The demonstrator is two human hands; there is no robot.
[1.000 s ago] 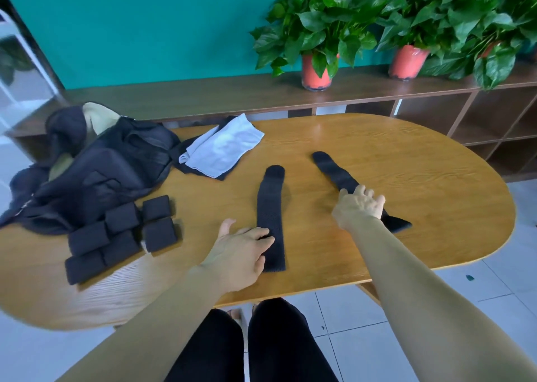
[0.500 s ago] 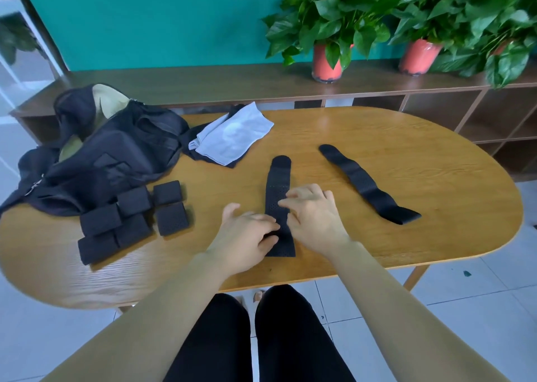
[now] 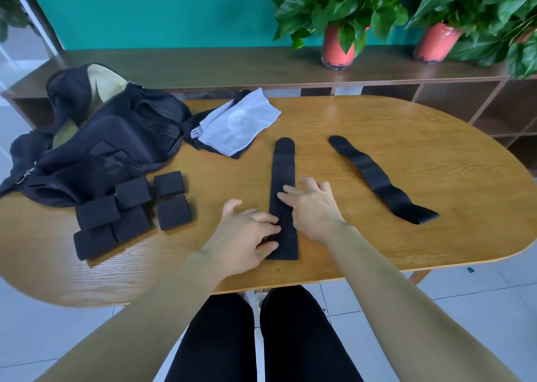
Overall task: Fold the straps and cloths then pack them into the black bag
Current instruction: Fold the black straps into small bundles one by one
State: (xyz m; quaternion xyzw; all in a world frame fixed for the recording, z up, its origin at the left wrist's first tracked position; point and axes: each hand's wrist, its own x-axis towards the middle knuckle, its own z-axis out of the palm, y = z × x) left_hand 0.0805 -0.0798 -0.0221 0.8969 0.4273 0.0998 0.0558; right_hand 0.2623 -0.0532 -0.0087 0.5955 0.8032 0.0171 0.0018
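Note:
A straight black strap [image 3: 283, 172] lies flat in the middle of the wooden table [image 3: 377, 137]. My left hand [image 3: 245, 235] rests on its near left edge, fingers laid over the strap. My right hand [image 3: 312, 204] lies on the strap's middle from the right, fingers spread and relaxed. A second, wavy black strap [image 3: 380, 179] lies to the right, untouched. Several folded black straps [image 3: 128, 210] sit in a cluster at the left. A light blue cloth [image 3: 236, 121] lies over a dark cloth [image 3: 200, 136] at the back. The open black bag [image 3: 96, 146] slumps at the far left.
A low wooden shelf [image 3: 261, 67] runs behind the table with two potted plants [image 3: 338, 18] in red pots. Bare tabletop lies between the two straps and along the right end. My legs show below the near table edge.
My right hand left the wavy strap on the right and came over to the straight strap. My left hand stayed at that strap's near end. The view shifted slightly.

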